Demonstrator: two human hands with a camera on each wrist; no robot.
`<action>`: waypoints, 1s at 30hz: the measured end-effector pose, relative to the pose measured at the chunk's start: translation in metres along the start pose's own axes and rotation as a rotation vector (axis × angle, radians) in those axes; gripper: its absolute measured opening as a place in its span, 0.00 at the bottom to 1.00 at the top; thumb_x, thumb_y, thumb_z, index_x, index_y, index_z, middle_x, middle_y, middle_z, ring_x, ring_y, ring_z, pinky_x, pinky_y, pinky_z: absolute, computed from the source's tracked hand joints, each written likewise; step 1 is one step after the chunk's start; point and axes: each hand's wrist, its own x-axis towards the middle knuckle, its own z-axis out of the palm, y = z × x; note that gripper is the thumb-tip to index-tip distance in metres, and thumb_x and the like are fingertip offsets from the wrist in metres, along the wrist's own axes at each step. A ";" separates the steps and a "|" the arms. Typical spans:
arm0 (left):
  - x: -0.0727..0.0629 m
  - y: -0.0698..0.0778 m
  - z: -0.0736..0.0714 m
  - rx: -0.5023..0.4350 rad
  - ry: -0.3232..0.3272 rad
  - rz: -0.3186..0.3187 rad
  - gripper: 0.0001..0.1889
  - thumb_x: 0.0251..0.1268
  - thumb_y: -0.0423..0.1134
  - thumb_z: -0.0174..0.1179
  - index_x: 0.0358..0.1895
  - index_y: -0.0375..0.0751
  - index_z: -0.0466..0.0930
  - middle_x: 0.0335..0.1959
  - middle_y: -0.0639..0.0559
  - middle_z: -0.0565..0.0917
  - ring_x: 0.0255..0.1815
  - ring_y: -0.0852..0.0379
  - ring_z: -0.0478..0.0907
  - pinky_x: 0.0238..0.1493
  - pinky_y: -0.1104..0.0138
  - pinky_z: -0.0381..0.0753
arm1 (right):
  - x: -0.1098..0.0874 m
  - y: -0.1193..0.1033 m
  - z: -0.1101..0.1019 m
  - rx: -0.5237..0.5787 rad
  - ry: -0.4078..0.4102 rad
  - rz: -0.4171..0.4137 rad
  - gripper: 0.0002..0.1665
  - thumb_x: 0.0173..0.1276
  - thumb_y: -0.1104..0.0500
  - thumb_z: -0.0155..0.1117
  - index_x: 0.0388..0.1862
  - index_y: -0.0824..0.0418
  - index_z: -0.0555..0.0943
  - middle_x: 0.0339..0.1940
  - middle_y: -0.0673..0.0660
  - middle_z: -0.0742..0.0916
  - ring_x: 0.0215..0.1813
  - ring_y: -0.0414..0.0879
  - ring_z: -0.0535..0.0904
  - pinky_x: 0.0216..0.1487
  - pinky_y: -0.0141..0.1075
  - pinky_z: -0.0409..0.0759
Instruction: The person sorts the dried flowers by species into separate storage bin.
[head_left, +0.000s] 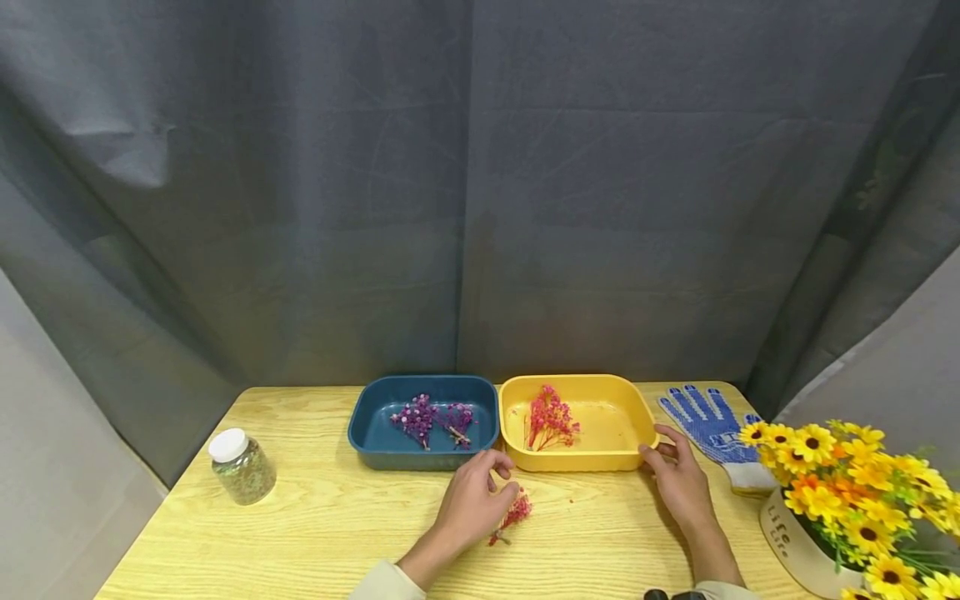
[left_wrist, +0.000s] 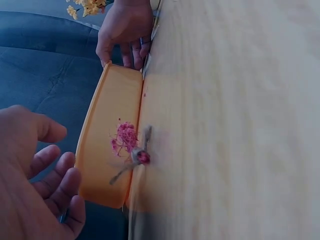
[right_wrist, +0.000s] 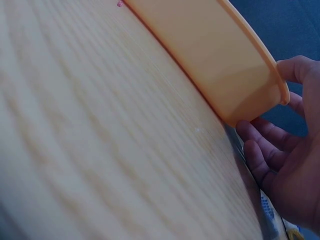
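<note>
My left hand (head_left: 474, 498) hovers just in front of the two bins with fingers loosely bent and nothing in them. Beside its thumb, a small tied bunch of dried pink flowers (head_left: 514, 512) lies on the table; the left wrist view shows its twine-tied stems (left_wrist: 140, 156). My right hand (head_left: 681, 479) grips the front right corner of a yellow plastic bin (head_left: 581, 461), thumb at the rim. Inside that bin lies another pink bunch (head_left: 551, 417). A dark blue bin (head_left: 423, 460) stands against its left side, holding purple dried flower bunches (head_left: 415, 417).
A white-lidded jar (head_left: 243, 468) of greenish bits stands at the table's left. On the right lie a blue-and-white work glove (head_left: 712, 429) and a white pot (head_left: 802, 546) of yellow artificial flowers (head_left: 862, 492). A grey curtain (head_left: 375, 208) hangs behind the table (head_left: 322, 533).
</note>
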 end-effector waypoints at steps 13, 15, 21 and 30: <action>-0.014 -0.011 -0.004 0.098 -0.117 -0.022 0.12 0.55 0.43 0.66 0.43 0.50 0.78 0.33 0.59 0.80 0.30 0.66 0.72 0.33 0.71 0.69 | 0.000 0.001 0.001 0.009 0.001 0.003 0.36 0.72 0.41 0.53 0.75 0.49 0.58 0.63 0.62 0.75 0.53 0.47 0.80 0.42 0.23 0.73; -0.015 -0.013 -0.005 0.094 -0.138 -0.031 0.12 0.55 0.43 0.66 0.43 0.50 0.78 0.33 0.59 0.79 0.30 0.66 0.72 0.33 0.70 0.69 | 0.000 0.001 0.001 0.007 0.000 0.004 0.37 0.72 0.41 0.53 0.75 0.49 0.58 0.63 0.62 0.75 0.52 0.46 0.80 0.42 0.23 0.73; -0.017 -0.015 -0.005 0.157 -0.176 -0.019 0.14 0.51 0.42 0.67 0.42 0.50 0.78 0.30 0.60 0.78 0.29 0.68 0.69 0.44 0.65 0.75 | 0.001 0.001 0.000 0.014 -0.003 0.009 0.37 0.72 0.41 0.53 0.75 0.49 0.57 0.64 0.62 0.75 0.49 0.42 0.80 0.42 0.22 0.73; -0.022 -0.011 -0.005 0.299 -0.208 0.002 0.16 0.49 0.45 0.68 0.43 0.54 0.78 0.26 0.64 0.76 0.27 0.70 0.68 0.37 0.64 0.71 | 0.000 0.001 0.000 0.016 -0.007 0.013 0.39 0.71 0.38 0.52 0.75 0.49 0.57 0.64 0.63 0.74 0.54 0.50 0.80 0.42 0.22 0.73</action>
